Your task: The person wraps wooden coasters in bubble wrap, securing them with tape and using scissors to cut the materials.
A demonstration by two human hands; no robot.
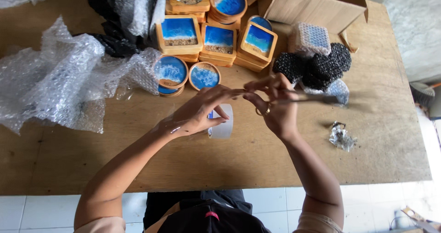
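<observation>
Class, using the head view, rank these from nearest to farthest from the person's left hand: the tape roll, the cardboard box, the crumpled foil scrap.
1. Tape roll: under the left hand.
2. Crumpled foil scrap: on the table, far right.
3. Cardboard box: back right corner.

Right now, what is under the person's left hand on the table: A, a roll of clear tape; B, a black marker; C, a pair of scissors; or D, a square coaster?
A: a roll of clear tape sits on the wooden table under the left hand, whose fingers curl against it; the coasters lie farther back.
</observation>
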